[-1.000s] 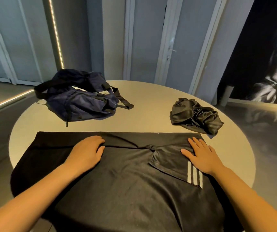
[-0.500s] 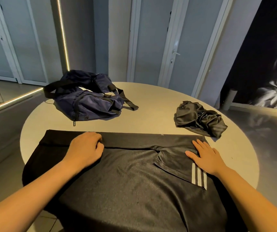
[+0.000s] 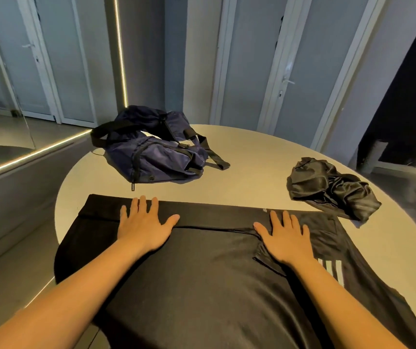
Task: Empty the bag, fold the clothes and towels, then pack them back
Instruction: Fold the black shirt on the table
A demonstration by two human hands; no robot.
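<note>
So on my head camera feed there's a big black shirt (image 3: 201, 285) spread over the near half of the round table (image 3: 252, 157), and its near part hangs off the table edge toward me. Its far edge is turned over into a straight band running left to right. My left hand (image 3: 144, 227) lies flat on that band, fingers straight and spread, thumb out to the right, gripping nothing. My right hand (image 3: 286, 240) is flat too, fingers straight and pointing away from me, palm down on the cloth right where a sleeve is folded in, so nothing gripped there either. Just to the near right of that hand, three white stripes (image 3: 332, 270) show on the sleeve. The navy bag (image 3: 156, 157) sits slumped on the far left of the table, with its black straps (image 3: 209, 152) trailing off to the right and a strip of bare table between it and the shirt. Over on the far right there's a crumpled shiny black garment (image 3: 327, 190), its near corner just beside the shirt's far right corner; can't tell if they touch. Behind the table are pale doors (image 3: 302, 59) and a lit strip (image 3: 120, 46) running up the wall on the left.
</note>
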